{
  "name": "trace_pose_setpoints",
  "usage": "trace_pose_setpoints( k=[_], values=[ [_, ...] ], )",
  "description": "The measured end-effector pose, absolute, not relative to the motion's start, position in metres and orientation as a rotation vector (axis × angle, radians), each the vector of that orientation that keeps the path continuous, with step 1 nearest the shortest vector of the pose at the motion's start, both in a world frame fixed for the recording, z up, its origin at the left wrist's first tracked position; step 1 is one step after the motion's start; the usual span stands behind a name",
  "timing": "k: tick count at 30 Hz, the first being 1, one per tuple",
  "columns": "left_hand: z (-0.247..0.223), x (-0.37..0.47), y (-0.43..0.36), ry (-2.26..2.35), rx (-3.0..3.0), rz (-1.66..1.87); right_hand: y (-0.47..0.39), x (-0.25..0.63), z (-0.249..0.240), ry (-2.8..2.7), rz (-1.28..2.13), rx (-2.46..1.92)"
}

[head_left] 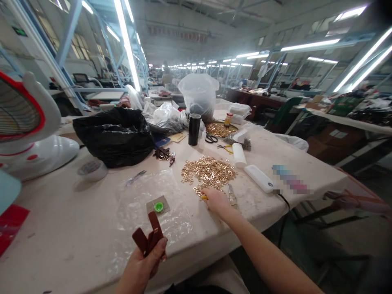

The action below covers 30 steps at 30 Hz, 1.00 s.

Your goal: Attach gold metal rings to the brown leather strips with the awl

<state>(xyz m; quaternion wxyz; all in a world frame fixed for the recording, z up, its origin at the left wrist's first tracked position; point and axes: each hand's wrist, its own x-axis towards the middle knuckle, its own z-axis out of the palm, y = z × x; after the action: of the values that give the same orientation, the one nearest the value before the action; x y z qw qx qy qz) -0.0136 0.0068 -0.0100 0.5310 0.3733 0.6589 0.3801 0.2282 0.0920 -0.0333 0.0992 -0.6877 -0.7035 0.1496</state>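
Note:
My left hand (147, 261) grips several brown leather tabs (155, 224), which fan out above the thumb. My right hand (216, 201) is at the near edge of a heap of small gold metal rings (211, 169). Its fingers are pinched on a thin yellow piece (203, 197), too small to name. Between the hands lies a clear plastic sheet (131, 220). On the sheet is a grey square card (164, 204) with a small green cup (159, 207) on it. A silvery packet (232, 195) lies just beside my right hand.
Behind the heap stand a black cylinder (194, 130), black-handled scissors (211, 139) and yellow-handled pliers (226, 148). A black plastic bag (114, 136) and a fan (33, 134) are at left. A white roll (239, 155) and a white power bank-like device (259, 178) lie at right.

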Motion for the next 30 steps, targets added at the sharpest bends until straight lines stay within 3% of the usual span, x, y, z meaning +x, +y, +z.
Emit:
trace_pose_setpoints(
  k=[9,16,23,30],
  values=[
    [-0.018,-0.018,0.000,1.536,0.875,0.941,0.110,0.224,-0.036,-2.141,0.434,-2.096],
    [-0.010,-0.007,0.012,1.536,0.896,0.998,0.075,0.222,-0.010,-2.080,0.493,-1.833],
    [0.012,0.013,0.025,1.432,0.903,1.135,0.032,0.186,0.009,-1.666,0.965,-1.344],
    [0.012,0.013,0.018,1.545,1.149,1.279,0.025,0.159,0.001,-1.552,1.037,-1.337]
  ],
)
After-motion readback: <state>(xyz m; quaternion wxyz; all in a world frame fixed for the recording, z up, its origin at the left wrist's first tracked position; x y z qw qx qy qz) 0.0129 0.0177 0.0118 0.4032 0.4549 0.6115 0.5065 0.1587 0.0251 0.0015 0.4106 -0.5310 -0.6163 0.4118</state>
